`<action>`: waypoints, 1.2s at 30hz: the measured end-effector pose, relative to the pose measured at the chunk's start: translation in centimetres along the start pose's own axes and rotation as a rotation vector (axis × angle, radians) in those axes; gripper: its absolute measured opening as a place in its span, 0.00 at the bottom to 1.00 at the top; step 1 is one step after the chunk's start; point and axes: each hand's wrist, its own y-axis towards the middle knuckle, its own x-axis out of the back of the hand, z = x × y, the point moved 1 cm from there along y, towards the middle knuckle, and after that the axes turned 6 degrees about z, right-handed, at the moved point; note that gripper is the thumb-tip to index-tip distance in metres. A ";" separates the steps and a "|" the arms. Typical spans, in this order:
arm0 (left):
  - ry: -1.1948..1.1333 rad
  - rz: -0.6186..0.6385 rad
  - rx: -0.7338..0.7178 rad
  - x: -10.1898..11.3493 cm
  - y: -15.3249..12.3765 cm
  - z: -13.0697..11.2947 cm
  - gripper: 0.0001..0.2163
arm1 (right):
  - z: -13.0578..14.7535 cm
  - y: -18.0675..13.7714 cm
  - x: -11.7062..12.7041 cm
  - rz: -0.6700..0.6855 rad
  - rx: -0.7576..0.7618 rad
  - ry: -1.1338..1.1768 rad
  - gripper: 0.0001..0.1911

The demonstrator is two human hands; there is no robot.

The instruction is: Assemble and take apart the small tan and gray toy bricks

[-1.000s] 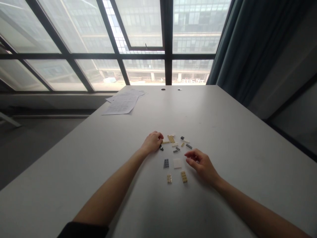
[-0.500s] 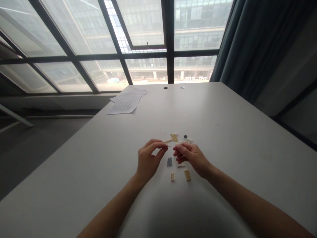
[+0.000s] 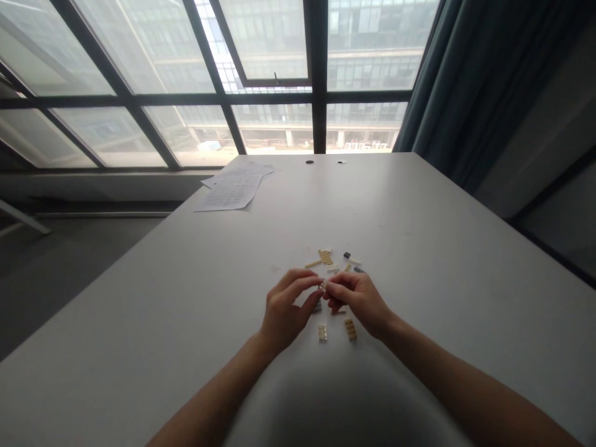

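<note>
Between the fingertips of both hands is a small white toy brick (image 3: 323, 284), partly covered by the fingers. My left hand (image 3: 289, 305) pinches it from the left, and my right hand (image 3: 361, 299) grips it from the right. Just below the hands a grey studded brick (image 3: 317, 307) lies half hidden behind the left fingers. Nearer to me are a pale cream brick (image 3: 323, 333) and a tan brick (image 3: 351, 329), flat on the table. Part of another tan piece (image 3: 341, 312) shows under the right hand.
Past the hands lie a tan plate (image 3: 325, 256), a thin tan strip (image 3: 313, 264), a white studded piece (image 3: 332, 268), a black brick (image 3: 347, 255) and a white strip (image 3: 354, 262). Printed papers (image 3: 233, 189) rest at the far left of the white table (image 3: 395, 217), before the windows.
My hands have come together; the gap between their fingertips has closed on the white brick. The grey brick is now partly covered by my left hand. The view has shifted slightly.
</note>
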 end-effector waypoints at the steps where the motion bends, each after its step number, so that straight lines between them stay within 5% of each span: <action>1: -0.025 0.006 0.061 0.1 0.1 0.1 0.10 | 0.0 0.0 0.0 -0.009 0.007 -0.006 0.12; 8: -0.202 0.077 0.335 -0.3 0.3 0.8 0.03 | -0.1 0.0 0.0 -0.022 -0.009 0.001 0.14; 15: -0.143 0.052 0.184 -0.4 -0.1 0.7 0.02 | -0.3 0.2 0.1 -0.084 -0.036 0.168 0.14; 22: -0.129 0.028 0.165 -0.5 -0.1 0.7 0.03 | 0.0 0.2 0.1 -0.097 0.062 0.074 0.11; 30: -0.674 0.036 0.597 -1.3 0.0 0.5 0.12 | 0.5 0.1 0.1 -0.092 0.181 -0.071 0.09; 36: -0.777 0.021 0.678 -1.8 -0.1 0.5 0.14 | 0.2 0.1 0.1 -0.097 0.115 -0.041 0.10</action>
